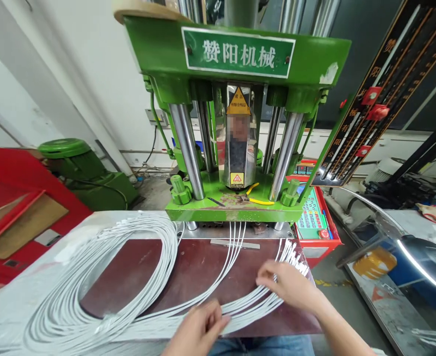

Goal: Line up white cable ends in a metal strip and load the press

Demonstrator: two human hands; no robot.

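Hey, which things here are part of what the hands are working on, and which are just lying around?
In hand:
left hand and right hand, both on the white cables
brown board under them
green press, some cables run in

Lying about:
yellow-handled pliers
red cabinet
red control panel

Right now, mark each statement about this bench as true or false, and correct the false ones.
1. Both hands touch the white cables. True: the left hand and right hand are on them.
2. The press is blue. False: it is green.
3. Several cables run under the press. True.
4. The mat on the table is yellow. False: it is dark reddish-brown.
5. The red keypad panel sits left of the press. False: it is on the right.
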